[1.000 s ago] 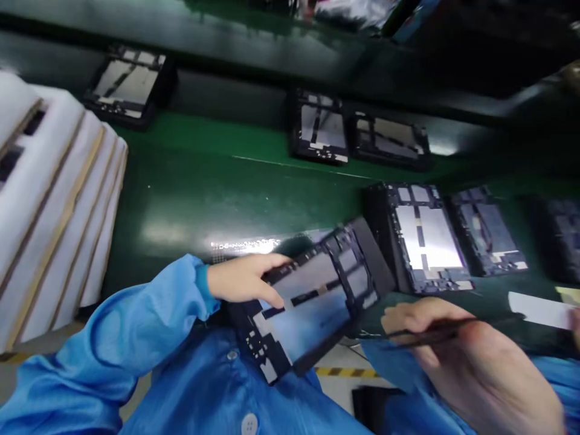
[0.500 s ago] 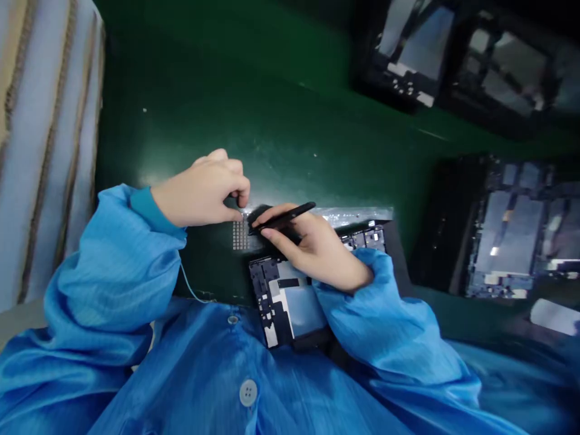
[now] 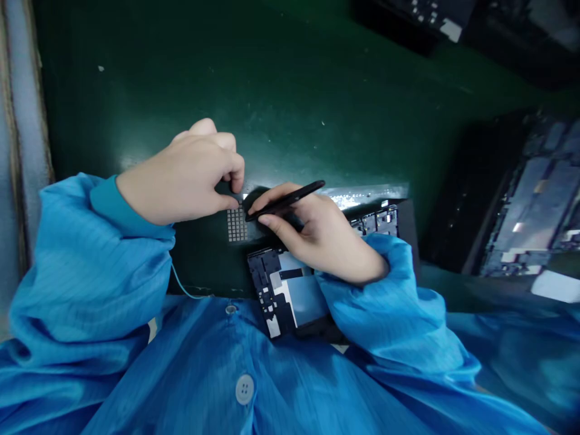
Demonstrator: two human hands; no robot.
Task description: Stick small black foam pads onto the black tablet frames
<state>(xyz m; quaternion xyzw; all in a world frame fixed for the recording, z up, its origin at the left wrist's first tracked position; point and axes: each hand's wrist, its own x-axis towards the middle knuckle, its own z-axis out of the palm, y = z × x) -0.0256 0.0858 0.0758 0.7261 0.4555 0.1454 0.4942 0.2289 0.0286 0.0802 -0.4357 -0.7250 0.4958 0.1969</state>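
Observation:
My left hand is closed, thumb and index finger pinching at the top edge of a small sheet of grey square pads. A thin cord hangs below its teal cuff. My right hand grips slim black tweezers like a pen, their tip beside the sheet's right edge. Below the right hand lies an opened tablet-like device with dark parts and a silvery-blue panel, partly covered by my sleeve. Behind the right hand stretches a shiny clear strip.
More opened devices stand stacked at the right, and another dark stack is at the top right. A white piece lies at the right edge. Layered cardboard-edged material stands at the far left of the green table.
The view has shifted, so the far stacks moved up and right in the picture. Both hands keep their grip beside the sheet, and the tweezers' tip stays near its right edge.

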